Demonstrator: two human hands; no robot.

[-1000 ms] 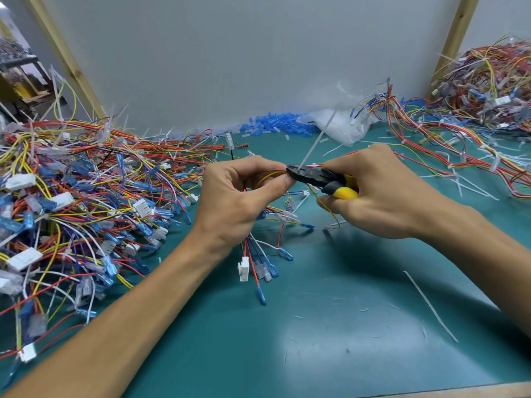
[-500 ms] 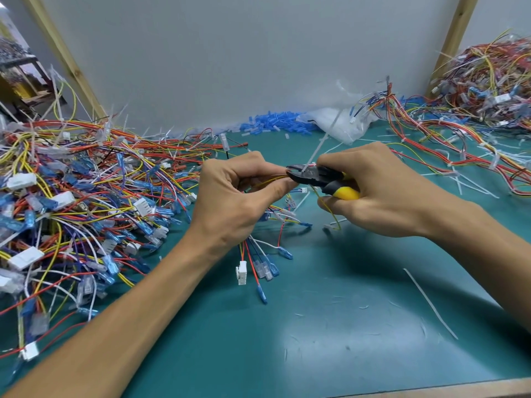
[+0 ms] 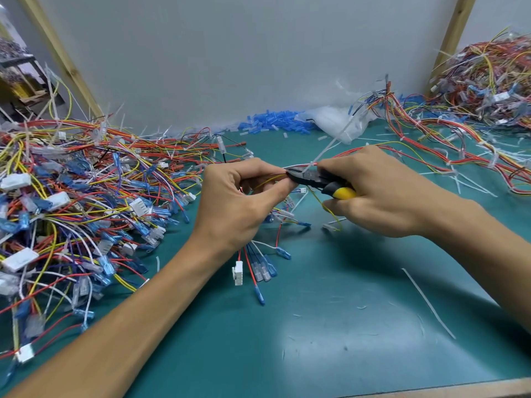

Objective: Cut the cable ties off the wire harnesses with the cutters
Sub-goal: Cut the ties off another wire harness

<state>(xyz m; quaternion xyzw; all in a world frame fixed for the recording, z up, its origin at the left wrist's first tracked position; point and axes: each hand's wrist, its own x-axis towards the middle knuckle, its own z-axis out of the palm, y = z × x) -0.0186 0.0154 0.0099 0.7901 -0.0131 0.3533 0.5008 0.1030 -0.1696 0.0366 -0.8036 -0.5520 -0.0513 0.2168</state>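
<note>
Nearer me than the cutters (image 3: 313,179), the wire harness (image 3: 253,262) dangles blue terminals over the teal bench (image 3: 316,326) from my left hand (image 3: 238,202), whose fingers (image 3: 275,192) pinch its wires just left of the cutters, which my right hand (image 3: 382,193) grips, tips at the white cable tie (image 3: 326,146), with a harness heap (image 3: 71,196) farther off to their left.

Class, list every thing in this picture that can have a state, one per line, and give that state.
held harness, lifted, connectors hanging down.
cable tie, on the held harness, tail pointing up.
cutters, tip at the cable tie; open or closed unclear.
left hand, gripping the held harness.
right hand, gripping the cutters.
loose tie, lying flat on the mat.
</note>
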